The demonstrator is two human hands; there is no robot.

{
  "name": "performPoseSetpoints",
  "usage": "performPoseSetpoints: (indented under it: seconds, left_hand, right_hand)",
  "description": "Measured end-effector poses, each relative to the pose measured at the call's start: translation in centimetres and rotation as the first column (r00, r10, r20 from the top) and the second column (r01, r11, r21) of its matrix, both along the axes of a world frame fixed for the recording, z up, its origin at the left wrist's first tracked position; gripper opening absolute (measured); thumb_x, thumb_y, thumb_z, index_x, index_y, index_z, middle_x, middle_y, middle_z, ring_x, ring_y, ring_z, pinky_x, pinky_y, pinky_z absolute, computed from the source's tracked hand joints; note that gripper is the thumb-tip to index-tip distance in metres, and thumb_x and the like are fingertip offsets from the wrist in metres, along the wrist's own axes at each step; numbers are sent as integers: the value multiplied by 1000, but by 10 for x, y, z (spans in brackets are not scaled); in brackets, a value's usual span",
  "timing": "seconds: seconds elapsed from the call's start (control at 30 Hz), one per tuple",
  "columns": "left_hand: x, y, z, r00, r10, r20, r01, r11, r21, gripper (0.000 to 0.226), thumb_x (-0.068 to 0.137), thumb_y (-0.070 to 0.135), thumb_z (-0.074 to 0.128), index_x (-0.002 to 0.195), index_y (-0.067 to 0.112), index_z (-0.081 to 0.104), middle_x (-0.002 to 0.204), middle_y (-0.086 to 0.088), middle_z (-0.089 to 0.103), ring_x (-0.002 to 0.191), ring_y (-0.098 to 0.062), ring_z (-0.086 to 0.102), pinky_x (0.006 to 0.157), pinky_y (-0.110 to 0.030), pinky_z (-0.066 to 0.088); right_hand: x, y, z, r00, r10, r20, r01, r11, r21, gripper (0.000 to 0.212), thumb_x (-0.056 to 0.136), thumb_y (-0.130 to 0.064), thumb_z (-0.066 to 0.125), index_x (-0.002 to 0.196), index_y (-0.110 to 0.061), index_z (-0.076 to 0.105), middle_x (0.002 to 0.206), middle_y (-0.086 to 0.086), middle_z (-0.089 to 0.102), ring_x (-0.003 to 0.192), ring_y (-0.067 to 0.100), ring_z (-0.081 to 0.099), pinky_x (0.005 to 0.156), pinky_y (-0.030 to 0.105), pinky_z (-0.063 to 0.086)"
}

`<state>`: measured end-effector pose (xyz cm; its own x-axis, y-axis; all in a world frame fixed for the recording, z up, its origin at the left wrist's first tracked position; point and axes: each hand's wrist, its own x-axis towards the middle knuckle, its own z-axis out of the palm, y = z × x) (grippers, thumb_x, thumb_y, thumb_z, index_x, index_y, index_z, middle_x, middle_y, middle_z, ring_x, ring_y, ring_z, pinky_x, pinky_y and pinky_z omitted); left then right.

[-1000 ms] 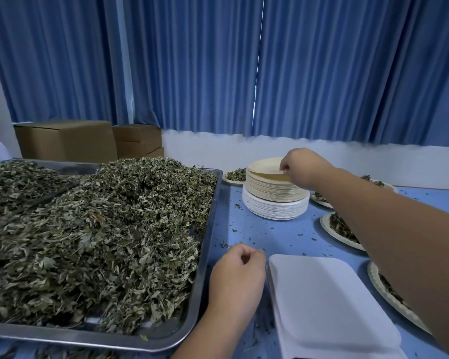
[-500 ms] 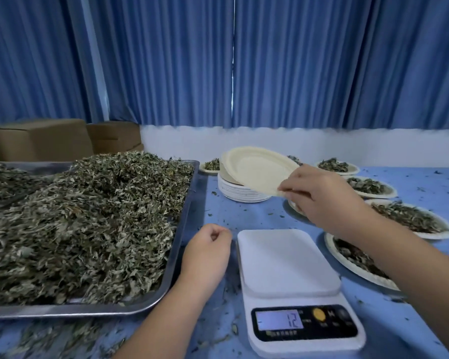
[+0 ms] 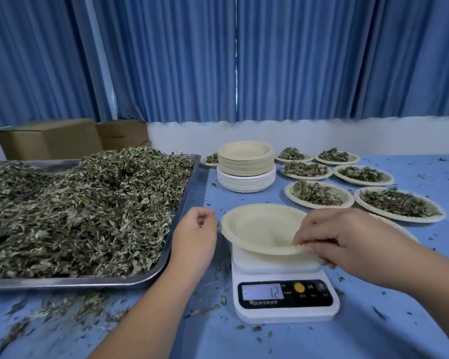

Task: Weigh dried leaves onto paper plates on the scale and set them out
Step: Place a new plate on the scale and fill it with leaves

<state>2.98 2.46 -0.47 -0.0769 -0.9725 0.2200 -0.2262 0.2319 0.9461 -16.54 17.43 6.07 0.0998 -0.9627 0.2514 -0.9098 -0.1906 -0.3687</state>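
The right hand (image 3: 347,242) brought the empty paper plate (image 3: 259,229) down from the stack (image 3: 245,164). It's over the scale (image 3: 283,288) now.

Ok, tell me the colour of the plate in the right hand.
The plate is pale cream, plain; the head view shows it best.

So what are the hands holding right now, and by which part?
The right hand pinches the empty paper plate by its near right rim, over the scale. The left hand, loosely curled, holds nothing.
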Motion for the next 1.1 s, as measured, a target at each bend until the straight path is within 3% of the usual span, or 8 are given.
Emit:
performPoseSetpoints:
  seconds: [0.2,0.3,0.37,0.47,0.57,0.7,0.9,1.1]
  left_hand:
    - [6,6,18,999,32,-9,-33,988,-152,14,92,16,52,94,27,61,94,5,60,78,-5,57,61,-20,38]
    - [20,5,30,968,194,157,-120,913,-390,12,92,20,51,94,29,60,98,10,52,79,0,52,67,-16,39]
    - [33,2,35,878,347,330,-167,868,-468,16,92,28,49,103,29,60,107,8,50,93,-11,53,78,-31,47]
    - [48,-5,37,671,374,640,-156,915,-371,35,95,40,42,121,21,58,120,-5,53,106,-28,52,86,-42,48]
    - [52,-7,35,549,175,817,-118,984,-132,51,98,55,31,123,16,54,102,-6,58,91,-27,56,78,-39,50]
    - [52,-4,34,466,154,871,-127,986,-106,50,97,58,32,115,17,54,87,-1,55,82,-25,57,76,-38,51]
    - [51,2,38,302,91,949,-192,981,-33,61,94,63,31,132,18,46,121,-8,55,111,-31,54,89,-41,46]
    - [46,8,39,230,-20,973,-179,982,62,60,96,64,28,118,14,53,86,0,52,91,-25,58,89,-39,47]
  right_hand:
    - [-10,2,-3,995,-39,95,28,993,118,24,88,-13,67,94,-35,73,96,-21,61,59,7,65,57,19,50]
    - [-12,4,-2,982,-39,187,19,994,109,28,87,-13,68,89,-40,73,97,-20,63,54,10,65,54,24,52]
    - [-11,5,1,975,-35,219,24,998,54,27,86,-14,67,83,-41,74,94,-18,64,52,7,63,47,15,45]
    - [-12,2,3,977,-90,193,108,990,-85,26,85,-15,67,75,-38,74,85,-18,65,54,7,57,48,10,38]
    - [-14,-1,0,967,-160,200,193,969,-156,25,85,-14,67,74,-35,73,73,-22,63,57,5,53,53,11,38]
    - [-18,-3,-6,941,-210,264,263,947,-185,20,86,-13,66,77,-30,73,65,-22,60,54,2,49,52,9,37]
    - [-22,-5,-8,920,-205,333,293,926,-238,18,87,-11,65,82,-25,74,79,-4,66,54,3,46,53,8,35]
    - [-27,-10,-14,907,-196,373,305,916,-260,18,86,-10,66,81,-26,74,69,-11,64,54,5,46,54,11,36]
